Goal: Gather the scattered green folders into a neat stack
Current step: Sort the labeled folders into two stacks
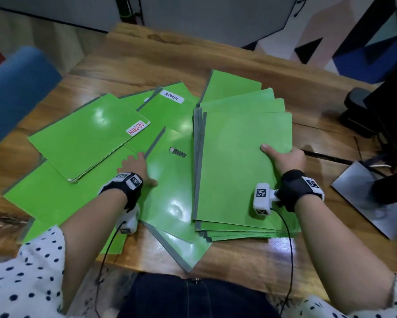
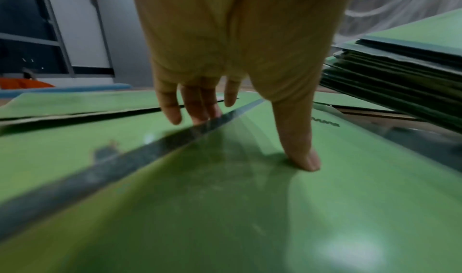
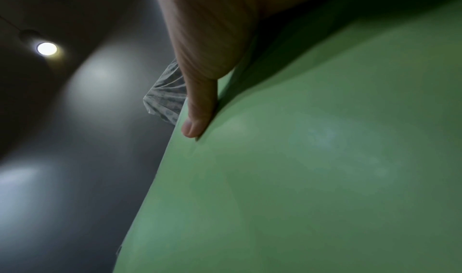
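Note:
Several green folders with grey spines lie scattered on a wooden table (image 1: 147, 60). My right hand (image 1: 282, 157) grips the right edge of a fanned stack of folders (image 1: 238, 175), thumb (image 3: 197, 119) on top and the other fingers hidden underneath. My left hand (image 1: 140, 171) holds the spine edge of a middle folder (image 1: 170, 180). Its fingers (image 2: 172, 111) reach over the grey spine and the thumb presses on the cover (image 2: 225, 208). Further left lie a folder with a red ADMIN label (image 1: 85, 138) and a lower folder (image 1: 46, 196). Another, with a black ADMIN label (image 1: 167, 109), lies behind.
A blue chair (image 1: 16, 88) stands at the table's left. On the right are a black stand (image 1: 358, 111), a grey metal base plate (image 1: 365, 198) and a thin black rod (image 1: 326, 157) close to the stack. Bare wood shows at the far side.

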